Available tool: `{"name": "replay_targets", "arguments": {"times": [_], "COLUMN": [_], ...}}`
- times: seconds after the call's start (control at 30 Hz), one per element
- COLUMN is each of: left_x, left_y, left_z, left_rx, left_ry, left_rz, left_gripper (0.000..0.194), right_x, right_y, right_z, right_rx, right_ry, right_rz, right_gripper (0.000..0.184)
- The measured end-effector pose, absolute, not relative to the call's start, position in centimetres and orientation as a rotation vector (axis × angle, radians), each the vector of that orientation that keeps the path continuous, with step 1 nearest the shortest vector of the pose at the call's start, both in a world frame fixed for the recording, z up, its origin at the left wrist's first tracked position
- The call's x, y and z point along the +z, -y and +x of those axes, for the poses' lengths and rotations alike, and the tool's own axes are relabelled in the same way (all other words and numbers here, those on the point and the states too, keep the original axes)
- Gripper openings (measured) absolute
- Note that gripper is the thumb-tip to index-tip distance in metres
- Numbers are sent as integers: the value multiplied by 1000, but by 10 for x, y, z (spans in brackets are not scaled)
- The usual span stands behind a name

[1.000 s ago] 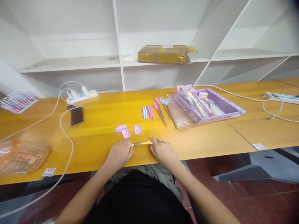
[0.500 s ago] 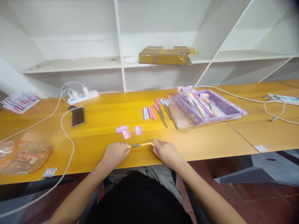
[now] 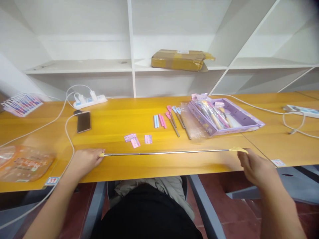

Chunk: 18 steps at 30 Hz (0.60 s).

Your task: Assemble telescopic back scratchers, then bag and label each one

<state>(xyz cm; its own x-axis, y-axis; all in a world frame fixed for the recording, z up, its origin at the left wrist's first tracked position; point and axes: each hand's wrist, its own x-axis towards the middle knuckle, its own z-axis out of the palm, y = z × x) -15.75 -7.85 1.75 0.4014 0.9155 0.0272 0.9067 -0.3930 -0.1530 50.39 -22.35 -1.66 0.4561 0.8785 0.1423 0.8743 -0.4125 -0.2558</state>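
A telescopic back scratcher [image 3: 169, 152] with a yellow handle and yellow claw head stretches out long across the front of the table. My left hand [image 3: 84, 162] is closed round its handle end, while my right hand [image 3: 258, 167] grips the claw end, fingers partly hiding it. Beyond the rod lie small pink and purple cards [image 3: 135, 142]. Farther back are pink and blue claw-headed metal rods [image 3: 174, 124], beside blue handle tubes [image 3: 156, 121] and pink handle tubes [image 3: 162, 121].
A purple box [image 3: 239, 114] holds several bagged back scratchers, with clear plastic wrap [image 3: 196, 127] at its left. A phone [image 3: 84, 122], power strip [image 3: 89, 101], white cable [image 3: 71, 139] and orange bag [image 3: 27, 164] lie left. A cardboard box [image 3: 179, 60] sits on the shelf.
My hands have moved far apart, left hand leftward and right hand rightward. Between them the back scratcher has gone from short to fully drawn out, its metal rod now showing.
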Motion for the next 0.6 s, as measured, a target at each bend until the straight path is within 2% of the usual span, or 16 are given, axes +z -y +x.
{"name": "replay_targets", "arguments": {"times": [0.17,0.37,0.6], "left_x": [14,14,12], "left_y": [79,83,90], "left_z": [-146,-145,-123], "left_rx": [81,153,294], "left_ry": [1666,1639,1661], "left_rz": [-2565,-2558,-2543], "left_gripper": [34,27,28], "right_x": [-24,-17,-16], "right_y": [221,218,196], "right_z": [491,484,457], "right_rx": [3,-135,-225], "right_ry": [1363,1387,1337], "right_rz": [-2391,-2558,-2795], "right_gripper": [8,23,48]}}
